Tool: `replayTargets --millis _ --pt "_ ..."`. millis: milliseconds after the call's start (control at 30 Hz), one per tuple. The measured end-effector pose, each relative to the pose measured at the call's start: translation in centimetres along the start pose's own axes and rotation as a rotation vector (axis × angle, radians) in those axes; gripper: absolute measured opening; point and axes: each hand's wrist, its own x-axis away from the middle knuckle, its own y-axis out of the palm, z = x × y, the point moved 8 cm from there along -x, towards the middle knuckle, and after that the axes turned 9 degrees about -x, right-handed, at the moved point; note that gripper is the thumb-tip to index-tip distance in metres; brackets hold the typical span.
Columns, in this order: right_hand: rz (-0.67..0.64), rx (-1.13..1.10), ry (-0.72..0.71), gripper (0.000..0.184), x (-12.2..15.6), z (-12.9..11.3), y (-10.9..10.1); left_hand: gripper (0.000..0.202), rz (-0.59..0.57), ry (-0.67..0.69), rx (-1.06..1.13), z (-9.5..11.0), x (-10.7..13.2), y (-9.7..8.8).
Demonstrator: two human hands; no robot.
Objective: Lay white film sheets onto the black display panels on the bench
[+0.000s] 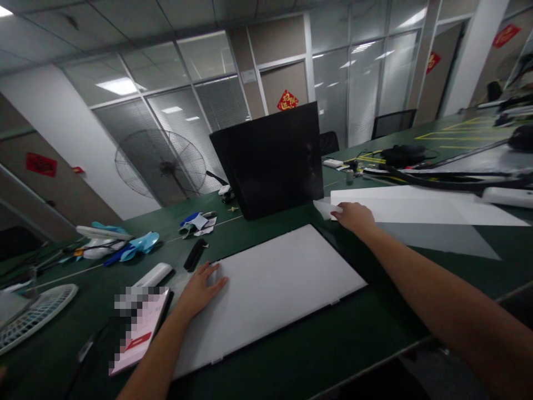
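Note:
A white rectangular panel [275, 283] lies flat on the green table [341, 344] in front of me. My left hand [200, 288] rests open on the panel's left end, fingers spread flat. My right hand [355, 215] reaches past the panel's far right corner, fingers closed on the corner of a white sheet [416, 204] that lies on the table to the right. A black upright panel [272, 158] stands just behind the white panel.
A pink-and-white booklet [139, 332] and a white bar [152, 275] lie left of my left hand, a black marker-like object [194, 254] beyond. Blue and white items [125, 247], a fan grille [35, 316], a standing fan [160, 164] and cables [416, 166] surround.

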Motion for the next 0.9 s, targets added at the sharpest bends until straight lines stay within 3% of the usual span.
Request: replayTargets --millis 200,400,533,600,667,767,900 --pt "-0.174 -0.083 -0.394 0.053 4.0 -8.5 0.2 0.078 0.003 -0.011 -0.01 0.0 0.2 -0.3" --pt "-0.33 -0.056 -0.794 0.056 13.2 -18.3 1.1 0.07 0.032 -0.001 0.025 -0.1 0.1 -0.3" --pt "-0.445 -0.067 -0.997 0.07 18.9 -22.2 1.6 0.068 0.055 0.03 0.081 0.0 -0.2 -0.2" --pt "-0.499 -0.174 -1.101 0.077 20.4 -23.1 1.3 0.07 0.058 0.034 0.089 0.0 -0.2 -0.2" --pt "-0.503 -0.262 -1.138 0.073 20.1 -23.0 0.9 0.07 0.054 0.024 0.091 0.2 -0.2 -0.4" --pt "-0.388 -0.257 -1.008 0.063 16.3 -20.7 1.1 0.067 0.04 0.062 0.108 1.0 0.0 -0.8" --pt "-0.275 -0.084 -0.783 0.061 10.3 -15.4 2.9 0.069 0.027 0.076 0.081 1.5 0.1 -1.0"
